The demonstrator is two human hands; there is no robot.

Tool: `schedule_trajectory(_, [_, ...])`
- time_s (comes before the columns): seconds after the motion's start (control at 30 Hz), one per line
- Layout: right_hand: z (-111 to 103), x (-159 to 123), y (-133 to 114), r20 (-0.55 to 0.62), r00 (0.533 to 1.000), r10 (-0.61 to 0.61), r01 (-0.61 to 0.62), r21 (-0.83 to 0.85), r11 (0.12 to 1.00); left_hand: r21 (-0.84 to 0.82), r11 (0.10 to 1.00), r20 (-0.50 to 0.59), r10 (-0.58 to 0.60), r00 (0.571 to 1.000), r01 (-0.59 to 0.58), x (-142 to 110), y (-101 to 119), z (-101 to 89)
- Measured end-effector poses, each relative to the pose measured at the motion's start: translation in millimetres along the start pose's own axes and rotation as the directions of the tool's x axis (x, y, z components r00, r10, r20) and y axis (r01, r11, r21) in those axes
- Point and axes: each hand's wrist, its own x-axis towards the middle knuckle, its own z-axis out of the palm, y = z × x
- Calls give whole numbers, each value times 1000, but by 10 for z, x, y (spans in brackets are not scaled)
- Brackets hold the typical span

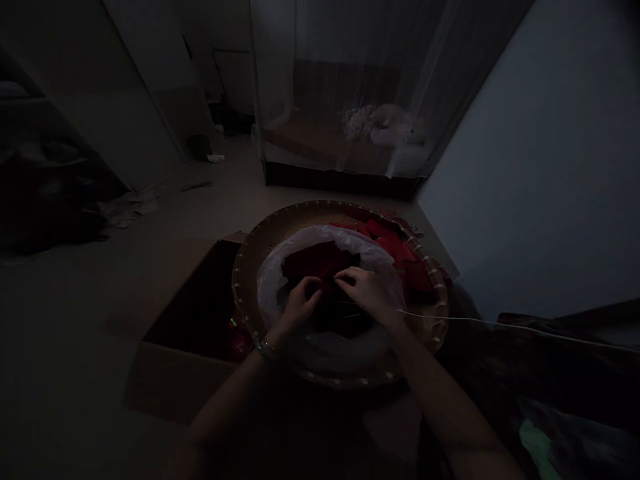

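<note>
Both hands are over an open white plastic bag [327, 347] that lies in a round woven bamboo tray [273, 227]. My left hand [301, 301] has thumb and fingertips pinched together, with a bracelet on its wrist. Just to the right, my right hand [363, 288] is pinched as well, its fingertips pointing left. Between the hands is dark red material [320, 261] inside the bag. It is too dark to make out what the fingertips hold. Bright red pieces [393, 240] lie in the tray's right side.
An open cardboard box [173, 370] with a shiny red thing inside stands left of the tray. A thin white cord [500, 325] runs right from near my right wrist. Behind is a bed with a sheer net [345, 133]; a pale wall [540, 167] rises at right.
</note>
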Motion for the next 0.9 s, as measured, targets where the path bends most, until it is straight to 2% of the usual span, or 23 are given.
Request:
schedule_trajectory(0.13, [-11,-7,-50,48,992,-114,117,-71,991,19,1000,-3,-3,1000,3,-1,14,-6])
schedule_trajectory(0.27, [11,-40,69,67,980,-185,195,-207,959,13,1000,-5,-26,1000,26,-1,40,-6])
schedule_trajectory(0.37, [30,-38,177,108,972,-207,227,-228,947,1,999,4,-46,999,46,1,28,3])
schedule_trajectory(0.47, [12,10,235,135,975,-178,196,-134,971,-48,997,43,-59,997,61,-5,-40,25])
schedule_trajectory(0.57, [-71,81,255,130,982,-138,144,-37,989,-76,993,138,-74,988,85,-17,-126,46])
schedule_trajectory(0.8, [-222,135,335,228,969,-90,73,84,994,125,987,196,-127,972,104,-14,-163,42])
schedule_trajectory(0.9, [-208,111,278,219,973,-79,61,86,994,100,990,223,-121,967,101,-19,-179,47])
